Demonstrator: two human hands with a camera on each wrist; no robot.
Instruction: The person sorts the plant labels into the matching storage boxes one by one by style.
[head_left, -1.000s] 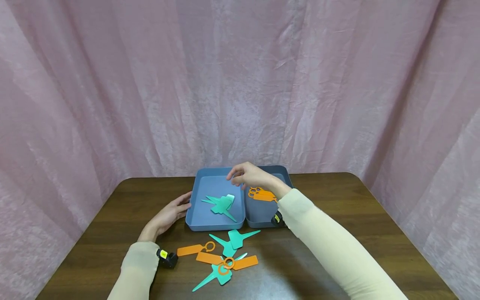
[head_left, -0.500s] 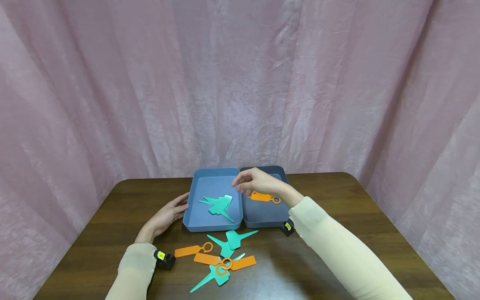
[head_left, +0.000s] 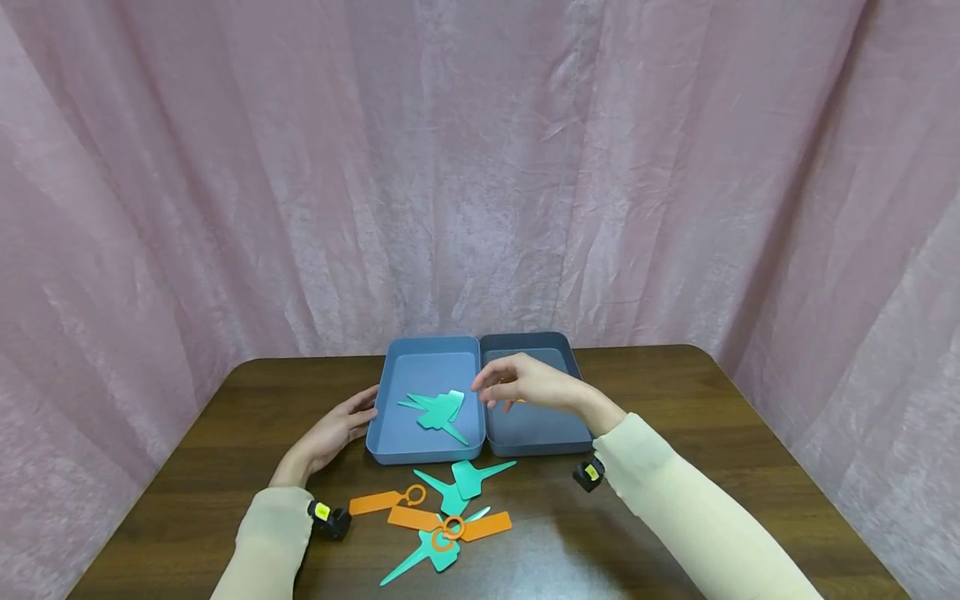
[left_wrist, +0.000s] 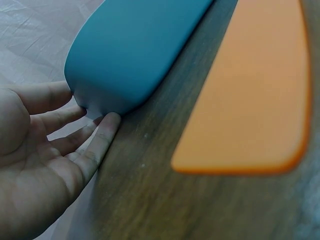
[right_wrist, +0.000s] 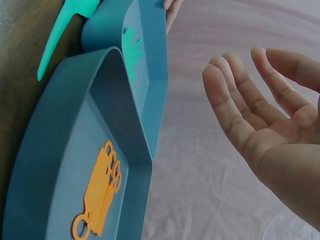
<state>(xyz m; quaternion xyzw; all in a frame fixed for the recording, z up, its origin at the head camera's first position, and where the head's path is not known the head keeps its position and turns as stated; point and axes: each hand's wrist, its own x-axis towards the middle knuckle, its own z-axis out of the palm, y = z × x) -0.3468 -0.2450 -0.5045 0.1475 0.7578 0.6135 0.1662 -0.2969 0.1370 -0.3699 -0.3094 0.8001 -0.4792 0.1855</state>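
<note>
Woodgrain table; round-cornered blue tray

Has pink velvety folded curtains at back and sides; includes brown wood-grain table with rounded far corners, catches pale glare.

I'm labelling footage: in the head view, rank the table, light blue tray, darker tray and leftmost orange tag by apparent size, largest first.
Table
Light blue tray and darker tray: too alike to rank; the right hand partly hides the latter
Leftmost orange tag
</note>
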